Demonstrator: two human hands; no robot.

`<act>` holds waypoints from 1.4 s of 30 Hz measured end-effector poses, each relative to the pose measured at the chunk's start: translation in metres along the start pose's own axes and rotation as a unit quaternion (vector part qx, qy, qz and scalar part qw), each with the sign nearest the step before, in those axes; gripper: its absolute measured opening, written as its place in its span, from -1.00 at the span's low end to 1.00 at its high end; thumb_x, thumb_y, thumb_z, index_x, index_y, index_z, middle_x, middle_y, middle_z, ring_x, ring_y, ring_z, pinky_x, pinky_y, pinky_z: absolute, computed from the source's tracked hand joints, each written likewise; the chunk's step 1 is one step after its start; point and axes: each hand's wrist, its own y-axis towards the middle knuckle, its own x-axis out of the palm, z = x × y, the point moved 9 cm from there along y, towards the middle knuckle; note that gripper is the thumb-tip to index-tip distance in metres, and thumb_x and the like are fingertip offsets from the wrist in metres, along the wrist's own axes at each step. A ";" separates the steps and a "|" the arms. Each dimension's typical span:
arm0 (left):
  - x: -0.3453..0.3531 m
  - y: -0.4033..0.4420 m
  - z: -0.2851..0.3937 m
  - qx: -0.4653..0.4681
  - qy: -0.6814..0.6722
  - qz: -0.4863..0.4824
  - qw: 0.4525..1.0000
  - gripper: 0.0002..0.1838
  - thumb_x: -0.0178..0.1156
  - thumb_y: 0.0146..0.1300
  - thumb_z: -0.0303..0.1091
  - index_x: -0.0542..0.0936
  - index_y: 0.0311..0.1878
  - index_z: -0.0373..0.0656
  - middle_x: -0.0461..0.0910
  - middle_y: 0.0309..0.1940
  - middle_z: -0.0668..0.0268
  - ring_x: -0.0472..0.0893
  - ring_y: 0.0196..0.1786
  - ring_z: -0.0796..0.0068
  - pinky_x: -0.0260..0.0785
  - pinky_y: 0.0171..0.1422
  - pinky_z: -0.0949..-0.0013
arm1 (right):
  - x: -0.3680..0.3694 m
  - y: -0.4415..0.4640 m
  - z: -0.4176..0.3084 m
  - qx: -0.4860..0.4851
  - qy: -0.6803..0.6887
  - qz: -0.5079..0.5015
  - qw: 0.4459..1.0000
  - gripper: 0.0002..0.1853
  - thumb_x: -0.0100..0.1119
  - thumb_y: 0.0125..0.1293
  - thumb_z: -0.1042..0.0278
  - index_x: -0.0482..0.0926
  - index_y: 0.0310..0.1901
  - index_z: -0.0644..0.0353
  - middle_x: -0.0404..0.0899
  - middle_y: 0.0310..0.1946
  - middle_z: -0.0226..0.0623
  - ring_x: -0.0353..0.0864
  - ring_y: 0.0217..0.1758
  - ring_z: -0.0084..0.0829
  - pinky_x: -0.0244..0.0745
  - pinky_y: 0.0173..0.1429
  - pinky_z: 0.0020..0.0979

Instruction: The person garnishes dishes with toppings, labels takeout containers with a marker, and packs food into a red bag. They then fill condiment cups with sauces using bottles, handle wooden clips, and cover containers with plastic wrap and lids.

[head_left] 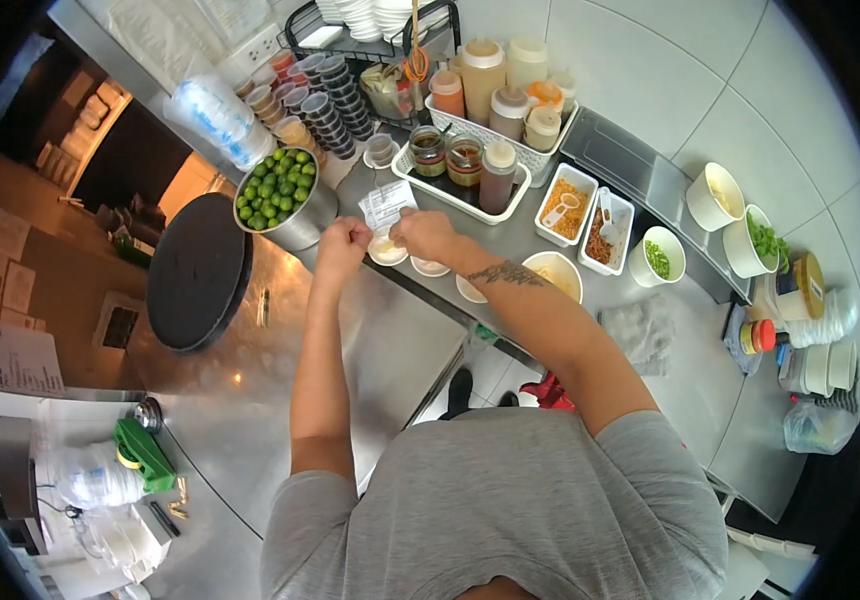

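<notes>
Both of my hands are over the counter near a small white dish (387, 250) with something pale yellow in it. My left hand (346, 243) is closed, fingers pinched together, just left of the dish; what it holds, if anything, is too small to name. Above and right of that dish is my right hand (424, 234), its fingers pressed together, their contents hidden. A printed paper slip (386, 203) lies just beyond the hands. A second small white dish (430, 267) sits under my right hand, and part of another (470, 290) shows below my right forearm.
A metal pot of limes (277, 190) and a round black tray (199, 272) stand left. Behind are stacked sauce cups (325, 118), a white basket with jars (462, 180) and squeeze bottles (483, 80). Topping containers (565, 204), a bowl of chopped greens (657, 257) and a cloth (640, 333) are right.
</notes>
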 end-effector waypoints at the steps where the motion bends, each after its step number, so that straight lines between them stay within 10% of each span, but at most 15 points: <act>1: -0.002 -0.001 0.004 -0.009 -0.014 -0.005 1.000 -0.90 0.20 0.07 -0.48 0.57 -0.40 -0.34 0.53 -0.51 0.30 0.43 -0.48 0.58 0.29 -0.38 0.45 | 0.000 0.001 0.002 -0.003 0.009 0.007 1.000 -0.90 0.24 0.06 0.33 0.66 -0.36 0.06 0.57 -0.17 -0.20 0.61 -0.15 -0.17 0.53 -0.12 -0.20; 14: 0.081 -0.029 0.061 0.112 0.147 -0.012 0.983 -0.94 0.16 0.00 -0.52 0.56 -0.41 -0.21 0.51 -0.39 0.08 0.52 -0.22 0.04 0.40 -0.15 0.08 | -0.102 -0.076 0.012 -0.057 0.100 0.107 0.988 -0.85 0.17 0.03 0.48 0.59 -0.30 0.14 0.54 -0.33 -0.19 0.57 -0.24 -0.14 0.47 -0.15 -0.21; 20: 0.061 -0.031 0.081 0.153 0.076 0.007 0.985 -0.94 0.16 0.00 -0.50 0.53 -0.40 -0.22 0.45 -0.41 0.08 0.50 -0.23 0.01 0.38 -0.18 0.08 | -0.155 -0.191 0.038 0.179 0.013 0.090 0.980 -0.82 0.12 0.19 0.24 0.56 -0.24 0.12 0.57 -0.20 -0.13 0.59 -0.16 -0.07 0.49 -0.13 -0.15; 26: 0.064 -0.032 0.080 0.155 0.095 -0.018 0.983 -0.91 0.19 0.04 -0.46 0.50 -0.38 -0.25 0.45 -0.40 0.07 0.52 -0.33 -0.02 0.36 -0.25 0.09 | -0.130 -0.292 0.081 0.392 0.073 0.096 0.912 -0.61 0.19 0.18 0.05 0.48 -0.11 0.17 0.61 -0.48 -0.04 0.62 -0.35 -0.03 0.47 -0.28 -0.09; 37: 0.069 -0.016 0.083 0.060 0.094 -0.051 0.992 -0.85 0.13 0.14 -0.43 0.42 -0.46 -0.27 0.49 -0.50 -0.02 0.50 -0.38 -0.10 0.31 -0.29 0.01 | -0.188 -0.302 0.100 0.296 0.227 0.352 0.858 -0.71 0.10 0.16 0.45 0.52 -0.07 0.32 0.50 -0.66 -0.30 0.46 -0.62 -0.61 0.34 -0.51 -0.47; 42: 0.066 -0.020 0.093 0.096 0.088 -0.005 0.991 -0.92 0.07 0.14 -0.51 0.41 -0.42 -0.30 0.49 -0.49 -0.09 0.51 -0.36 -0.14 0.31 -0.28 -0.02 | -0.283 -0.280 0.176 0.346 0.171 0.431 0.816 -0.64 0.09 0.09 0.33 0.51 -0.12 0.40 0.57 -0.67 -0.12 0.60 -0.60 -0.33 0.46 -0.43 -0.35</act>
